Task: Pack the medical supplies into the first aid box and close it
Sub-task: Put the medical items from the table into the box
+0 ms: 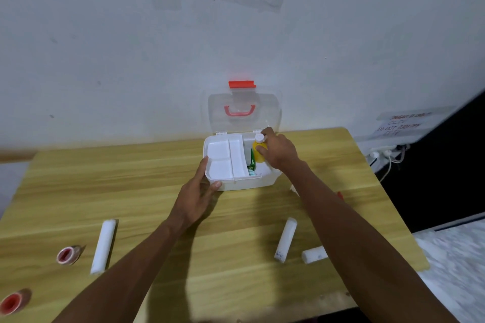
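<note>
The white first aid box (252,184) stands at the table's far middle, its clear lid (244,113) with red latch and handle raised against the wall. A white divided tray (223,158) fills the box's left part. My right hand (278,151) is shut on a yellow bottle with a white cap (258,151), holding it upright in the box's right part, beside a green packet (252,158). My left hand (199,191) grips the box's front left corner. Three white bandage rolls (103,246) (285,240) (313,255) and two red-cored tape rolls (67,255) (11,301) lie on the table.
The wooden table (157,173) abuts the white wall. Small white and red items (295,189) lie partly hidden behind my right forearm. A power strip with cables (385,155) and a paper notice hang at the right, beyond the table's edge.
</note>
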